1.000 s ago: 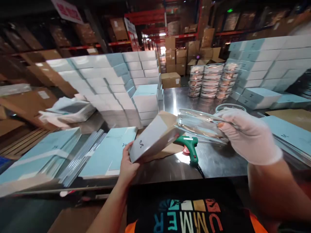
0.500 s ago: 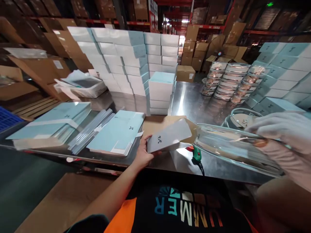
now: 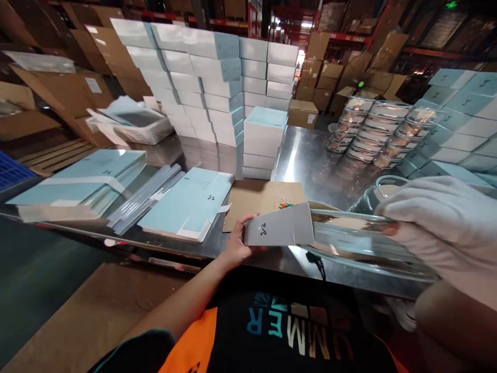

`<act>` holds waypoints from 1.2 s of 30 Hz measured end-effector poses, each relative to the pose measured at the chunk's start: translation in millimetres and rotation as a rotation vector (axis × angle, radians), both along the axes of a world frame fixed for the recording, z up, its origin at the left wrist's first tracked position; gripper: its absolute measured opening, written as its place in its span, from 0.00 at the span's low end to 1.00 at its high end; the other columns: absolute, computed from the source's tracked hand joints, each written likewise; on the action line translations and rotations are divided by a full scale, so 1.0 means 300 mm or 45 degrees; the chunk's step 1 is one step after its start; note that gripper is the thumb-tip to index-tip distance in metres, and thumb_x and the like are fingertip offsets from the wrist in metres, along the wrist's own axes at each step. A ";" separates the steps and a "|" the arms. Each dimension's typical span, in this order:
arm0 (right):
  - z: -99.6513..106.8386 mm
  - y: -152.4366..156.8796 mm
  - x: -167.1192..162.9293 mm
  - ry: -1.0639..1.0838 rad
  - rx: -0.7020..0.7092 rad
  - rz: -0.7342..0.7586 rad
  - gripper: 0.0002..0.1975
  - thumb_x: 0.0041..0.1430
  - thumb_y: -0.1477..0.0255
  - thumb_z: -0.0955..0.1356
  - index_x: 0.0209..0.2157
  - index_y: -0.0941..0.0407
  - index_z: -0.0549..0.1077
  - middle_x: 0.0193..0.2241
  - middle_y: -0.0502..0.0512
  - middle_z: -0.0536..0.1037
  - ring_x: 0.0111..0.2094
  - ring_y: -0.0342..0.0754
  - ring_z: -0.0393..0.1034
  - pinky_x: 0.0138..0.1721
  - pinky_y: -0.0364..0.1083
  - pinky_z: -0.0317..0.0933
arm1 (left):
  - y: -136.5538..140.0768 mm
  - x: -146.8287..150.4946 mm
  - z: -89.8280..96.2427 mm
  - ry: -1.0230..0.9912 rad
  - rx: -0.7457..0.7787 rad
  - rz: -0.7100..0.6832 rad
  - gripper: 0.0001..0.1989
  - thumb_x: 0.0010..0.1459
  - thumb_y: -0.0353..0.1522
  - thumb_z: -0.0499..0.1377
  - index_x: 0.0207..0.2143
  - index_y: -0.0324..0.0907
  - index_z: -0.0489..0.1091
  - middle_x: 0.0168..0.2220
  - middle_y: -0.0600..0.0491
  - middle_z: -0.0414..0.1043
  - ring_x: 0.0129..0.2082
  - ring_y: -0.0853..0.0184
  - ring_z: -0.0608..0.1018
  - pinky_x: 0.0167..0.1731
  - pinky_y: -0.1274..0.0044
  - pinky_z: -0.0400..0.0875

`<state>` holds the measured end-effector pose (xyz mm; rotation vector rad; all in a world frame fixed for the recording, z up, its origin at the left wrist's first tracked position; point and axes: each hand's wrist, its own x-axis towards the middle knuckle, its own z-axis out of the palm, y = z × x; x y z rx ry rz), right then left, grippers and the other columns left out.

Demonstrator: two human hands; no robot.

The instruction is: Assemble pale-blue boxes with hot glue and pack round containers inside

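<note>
My left hand (image 3: pixel 239 243), bare, is wrapped round the near left end of a pale carton (image 3: pixel 281 228) printed with a small dark squiggle. In my white-gloved right hand (image 3: pixel 438 215) is a clear glass dish (image 3: pixel 361 243), gripped by its right end and tilted on its side. The dish's left end meets the carton's right end and seems to sit just inside it; the exact overlap is hidden. Behind the carton shows a bit of a green-and-orange hand tool (image 3: pixel 286 205), mostly covered. A brown cardboard sheet (image 3: pixel 264 194) lies beneath on the metal table (image 3: pixel 298 155).
Flat light-blue cartons (image 3: pixel 190 202) and a strapped bundle (image 3: pixel 85 176) lie left, with clear plastic strips (image 3: pixel 145 197) between. White boxes (image 3: pixel 213 77) are stacked at the back, near a white basket (image 3: pixel 147 127). Glass dishes (image 3: pixel 382 129) and blue-white boxes (image 3: pixel 462 114) stand right.
The carton has turned level and moved slightly right, and the dish has shifted left so their ends meet. The hand tool is now mostly hidden behind the carton.
</note>
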<state>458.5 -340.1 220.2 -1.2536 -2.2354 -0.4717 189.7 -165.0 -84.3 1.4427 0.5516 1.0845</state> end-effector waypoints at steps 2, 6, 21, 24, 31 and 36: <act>-0.028 0.057 -0.053 -0.165 -0.036 0.049 0.07 0.75 0.68 0.67 0.39 0.48 0.74 0.30 0.50 0.79 0.29 0.50 0.73 0.29 0.52 0.65 | -0.024 0.022 0.003 0.048 -0.008 -0.110 0.48 0.39 0.44 0.82 0.59 0.48 0.65 0.67 0.40 0.68 0.64 0.51 0.76 0.62 0.63 0.72; -0.114 0.102 -0.098 0.095 0.002 -0.016 0.10 0.75 0.68 0.69 0.55 0.51 0.74 0.50 0.59 0.81 0.49 0.55 0.79 0.45 0.54 0.75 | -0.036 0.040 0.004 0.426 -0.030 -0.093 0.45 0.40 0.40 0.82 0.58 0.45 0.68 0.59 0.40 0.75 0.57 0.49 0.79 0.60 0.58 0.74; -0.699 0.182 -0.175 1.587 -0.216 -0.208 0.23 0.69 0.52 0.71 0.54 0.54 0.79 0.57 0.63 0.82 0.59 0.59 0.77 0.64 0.56 0.70 | -0.052 0.079 0.248 -0.002 0.597 0.112 0.25 0.68 0.56 0.62 0.44 0.44 0.81 0.47 0.43 0.79 0.58 0.50 0.78 0.59 0.62 0.75; -0.673 0.239 -0.207 1.858 -0.215 -0.331 0.20 0.64 0.56 0.71 0.52 0.52 0.75 0.52 0.60 0.83 0.49 0.54 0.79 0.53 0.53 0.76 | -0.081 0.111 0.268 -0.118 0.479 0.319 0.20 0.70 0.51 0.63 0.48 0.44 0.78 0.47 0.46 0.79 0.50 0.57 0.81 0.52 0.68 0.76; -0.610 0.276 -0.146 1.729 -0.213 -0.344 0.32 0.58 0.63 0.69 0.65 0.49 0.65 0.65 0.61 0.75 0.55 0.53 0.78 0.55 0.53 0.74 | -0.049 0.060 0.145 0.046 0.862 0.325 0.31 0.65 0.57 0.65 0.58 0.46 0.73 0.52 0.43 0.77 0.60 0.51 0.78 0.60 0.61 0.75; -0.641 0.249 0.005 0.721 -0.846 -1.078 0.29 0.68 0.57 0.66 0.62 0.61 0.71 0.61 0.76 0.77 0.59 0.68 0.76 0.62 0.62 0.66 | -0.011 0.033 0.140 0.081 0.881 0.448 0.31 0.63 0.57 0.67 0.57 0.45 0.72 0.50 0.45 0.78 0.55 0.54 0.81 0.55 0.64 0.77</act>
